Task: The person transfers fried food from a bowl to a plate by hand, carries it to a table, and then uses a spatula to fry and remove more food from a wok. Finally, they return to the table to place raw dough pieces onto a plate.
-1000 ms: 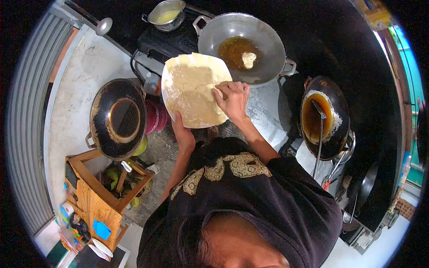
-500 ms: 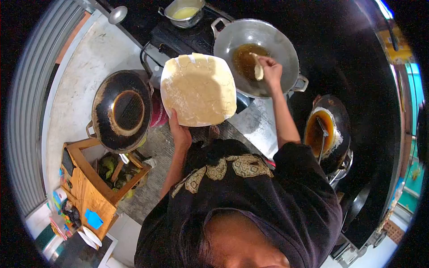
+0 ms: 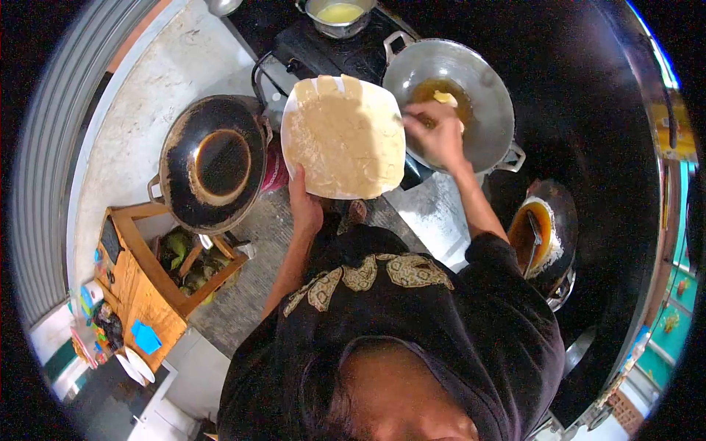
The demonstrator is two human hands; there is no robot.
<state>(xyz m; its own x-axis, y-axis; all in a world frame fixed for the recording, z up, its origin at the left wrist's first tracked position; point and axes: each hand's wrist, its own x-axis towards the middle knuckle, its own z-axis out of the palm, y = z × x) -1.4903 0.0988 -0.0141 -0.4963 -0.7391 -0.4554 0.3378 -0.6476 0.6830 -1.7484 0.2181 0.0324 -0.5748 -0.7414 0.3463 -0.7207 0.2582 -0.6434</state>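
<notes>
My left hand [image 3: 306, 202] grips the near edge of a white square plate [image 3: 285, 125], thumb at its rim. Flat pale dough pieces [image 3: 346, 136], dusted with flour, cover the plate nearly to its edges. My right hand [image 3: 439, 134] is over the near left side of a large metal wok [image 3: 489, 95], close to the plate's right edge. Motion smears its fingers, and whether they hold anything cannot be made out. A pale yellow dough piece [image 3: 445, 97] lies in the brown oil [image 3: 426, 90] just beyond this hand, which hides part of the oil.
A dark pan [image 3: 213, 165] with liquid stands at left. On the right is another dark pan [image 3: 537, 231], holding brown oil and a metal utensil [image 3: 535, 239]. A small pot [image 3: 340, 16] of yellow liquid sits at the back. A wooden table [image 3: 151, 309] stands lower left.
My right hand has moved left toward the plate, and the dough piece it held is out of its fingers; one now lies in the oil. My left hand still holds the plate.
</notes>
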